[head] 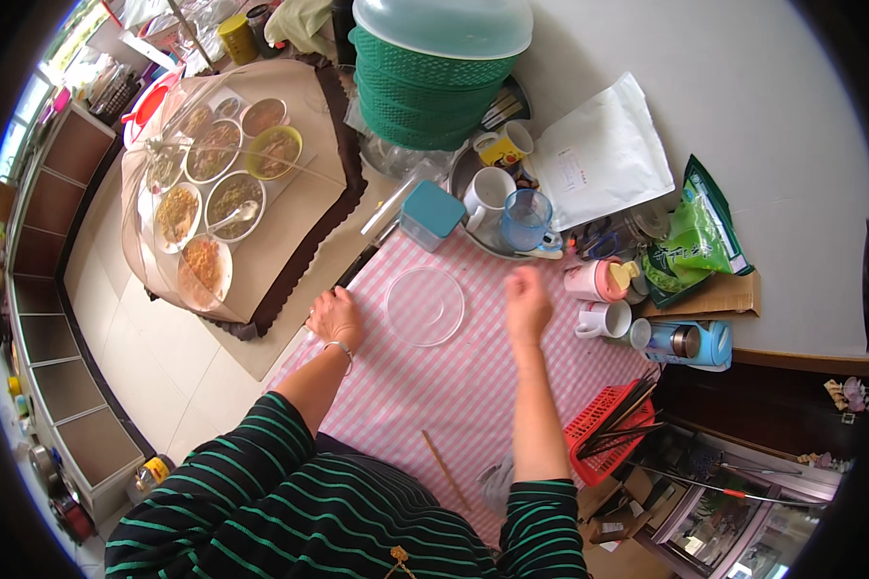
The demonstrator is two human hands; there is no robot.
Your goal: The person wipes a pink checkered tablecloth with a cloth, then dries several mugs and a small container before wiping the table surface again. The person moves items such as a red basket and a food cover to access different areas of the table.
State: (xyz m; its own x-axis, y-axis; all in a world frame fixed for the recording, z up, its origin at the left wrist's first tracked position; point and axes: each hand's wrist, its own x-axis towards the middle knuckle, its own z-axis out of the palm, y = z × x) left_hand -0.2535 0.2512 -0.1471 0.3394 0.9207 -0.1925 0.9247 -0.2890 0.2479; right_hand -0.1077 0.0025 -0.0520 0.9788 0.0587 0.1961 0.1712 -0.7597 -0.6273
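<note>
My left hand (335,316) rests palm down at the left edge of a table with a pink checked cloth (398,376). A bracelet circles its wrist, and nothing shows in its grasp. Between my hands lies a round clear plastic lid (425,307), flat on the cloth. My right hand (529,307) is to the right of that lid, blurred, with its fingers curled in; no object shows in it. Beyond the lid stands a clear box with a teal lid (431,208). A thin wooden stick (443,467) lies near my body, and grey cloth (496,483) sits partly behind my right forearm.
A metal tray (471,235) holds mugs and a blue cup (527,217). Stacked green baskets (434,94) stand behind. Rightward are a pink cup (590,281), a white mug (602,319) and a red basket of chopsticks (586,463). Mesh (290,239) covers several food bowls at left.
</note>
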